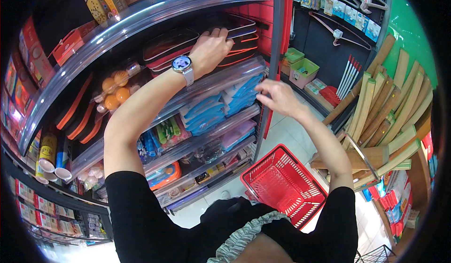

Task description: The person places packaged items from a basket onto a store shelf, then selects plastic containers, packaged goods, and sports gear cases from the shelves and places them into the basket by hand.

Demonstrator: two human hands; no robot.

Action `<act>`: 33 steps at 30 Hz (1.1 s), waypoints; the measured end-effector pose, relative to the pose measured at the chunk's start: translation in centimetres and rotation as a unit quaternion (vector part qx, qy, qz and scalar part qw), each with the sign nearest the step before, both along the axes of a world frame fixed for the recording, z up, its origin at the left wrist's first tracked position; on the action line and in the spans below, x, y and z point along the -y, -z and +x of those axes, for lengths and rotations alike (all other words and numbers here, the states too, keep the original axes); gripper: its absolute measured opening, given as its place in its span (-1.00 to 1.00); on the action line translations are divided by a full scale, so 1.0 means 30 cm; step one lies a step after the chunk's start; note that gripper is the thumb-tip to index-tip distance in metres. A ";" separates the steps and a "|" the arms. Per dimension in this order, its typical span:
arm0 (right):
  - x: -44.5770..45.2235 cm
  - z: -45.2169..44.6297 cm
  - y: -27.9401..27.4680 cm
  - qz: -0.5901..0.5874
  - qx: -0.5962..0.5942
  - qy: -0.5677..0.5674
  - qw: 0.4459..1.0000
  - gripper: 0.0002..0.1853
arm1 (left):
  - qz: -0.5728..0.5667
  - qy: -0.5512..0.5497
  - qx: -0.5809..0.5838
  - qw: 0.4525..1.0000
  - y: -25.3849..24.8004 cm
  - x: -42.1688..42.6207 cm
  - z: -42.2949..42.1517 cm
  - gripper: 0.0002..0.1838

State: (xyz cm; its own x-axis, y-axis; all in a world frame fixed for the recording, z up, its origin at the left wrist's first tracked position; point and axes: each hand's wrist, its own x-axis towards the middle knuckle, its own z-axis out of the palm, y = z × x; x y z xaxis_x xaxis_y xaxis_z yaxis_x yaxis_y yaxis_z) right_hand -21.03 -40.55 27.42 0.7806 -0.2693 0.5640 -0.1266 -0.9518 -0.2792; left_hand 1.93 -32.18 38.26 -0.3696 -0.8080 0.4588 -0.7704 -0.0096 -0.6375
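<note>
My left hand (212,49), with a smartwatch (182,63) on its wrist, reaches into an upper shelf. Its fingers curl over the flat black cases (242,42) edged in orange, red and white; the fingertips are partly hidden. To its left lies another stack of dark cases (169,49) with pale and red edging. Lower down, my right hand (280,98) hangs in the air with loosely bent fingers apart and nothing in them. It is beside the blue packets (242,94) on the shelf below.
A clear shelf lip (141,16) curves above my left arm. Packed orange balls (116,90) sit further left. On the floor stands a red shopping basket (286,183). Wooden slats (385,103) stick out of a holder at right. Clothes hangers (340,35) hang behind.
</note>
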 end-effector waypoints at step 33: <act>0.146 0.160 -0.369 -0.305 0.055 0.061 0.949 -0.45 | 0.229 0.140 -0.671 0.691 0.210 -0.200 -0.095 -0.41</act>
State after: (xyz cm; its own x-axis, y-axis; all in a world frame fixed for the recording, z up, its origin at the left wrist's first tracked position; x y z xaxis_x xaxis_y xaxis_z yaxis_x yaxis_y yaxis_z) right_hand -16.22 -44.93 38.51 0.6924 0.0493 0.7198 -0.2480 -0.9206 0.3016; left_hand -0.93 -26.18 31.95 -0.0312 -0.9653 0.2592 -0.6005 0.2254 0.7672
